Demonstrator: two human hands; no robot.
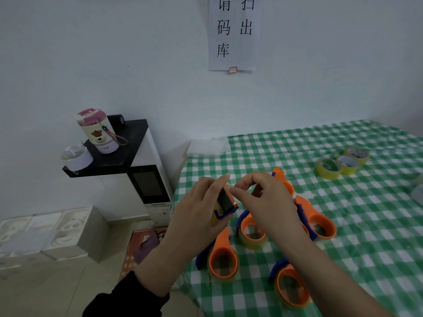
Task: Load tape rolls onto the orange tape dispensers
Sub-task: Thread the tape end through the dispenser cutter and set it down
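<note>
My left hand (201, 211) grips an orange tape dispenser (225, 203) with a blue edge, held above the table's left side. My right hand (263, 200) pinches the clear tape end at the dispenser's top, fingers closed on it. Several orange dispensers with tape rolls lie on the green checked table below my hands: one (223, 259) under my left wrist, one (251, 232) in the middle, one (320, 223) to the right, one (290, 287) near the front edge. Three loose yellowish tape rolls (343, 163) sit together at the back right.
The green checked tablecloth (366, 225) covers the table, which ends at left near my left hand. A white appliance with a black top (142, 170) stands left of the table, bearing a pink-lidded bottle (98, 131) and a white cup (76, 157). Foam packing lies on the floor (45, 232).
</note>
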